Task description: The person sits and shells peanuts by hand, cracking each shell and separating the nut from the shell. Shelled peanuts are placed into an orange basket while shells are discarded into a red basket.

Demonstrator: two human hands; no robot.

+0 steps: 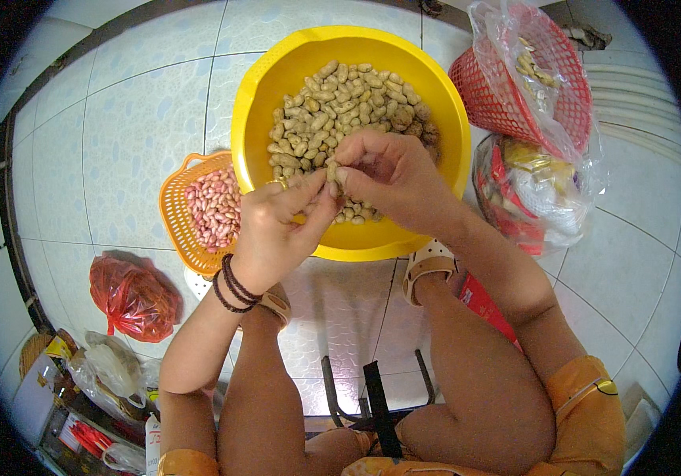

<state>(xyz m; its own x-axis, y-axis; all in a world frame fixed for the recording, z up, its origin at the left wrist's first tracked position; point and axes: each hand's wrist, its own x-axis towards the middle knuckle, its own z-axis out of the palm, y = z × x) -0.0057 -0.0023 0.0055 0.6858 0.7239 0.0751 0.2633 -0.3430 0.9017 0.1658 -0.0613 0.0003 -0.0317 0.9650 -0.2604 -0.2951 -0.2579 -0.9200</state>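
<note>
Over the front part of a yellow plastic basin (pixel 349 247), my two hands meet at a single unshelled peanut (pixel 332 171). My left hand (pixel 287 217) pinches its lower end between thumb and fingers. The thumb and forefinger of my right hand (pixel 391 175) grip its upper end. Below them lies a heap of peanuts in their shells (pixel 328 113), with several walnuts (pixel 409 119) at the heap's right side. Left of the basin, an orange plastic basket (pixel 172 217) holds shelled pink peanut kernels (pixel 212 205); my left hand and the basin hide part of it.
A red mesh basket (pixel 477 89), lined with a clear bag containing peanut shells (pixel 534 68), leans at the right above a plastic bag of packages (pixel 539 202). On the tiled floor (pixel 144 149) at left sits a tied red bag (pixel 132 297). Plastic bags (pixel 111 369) crowd the lower left.
</note>
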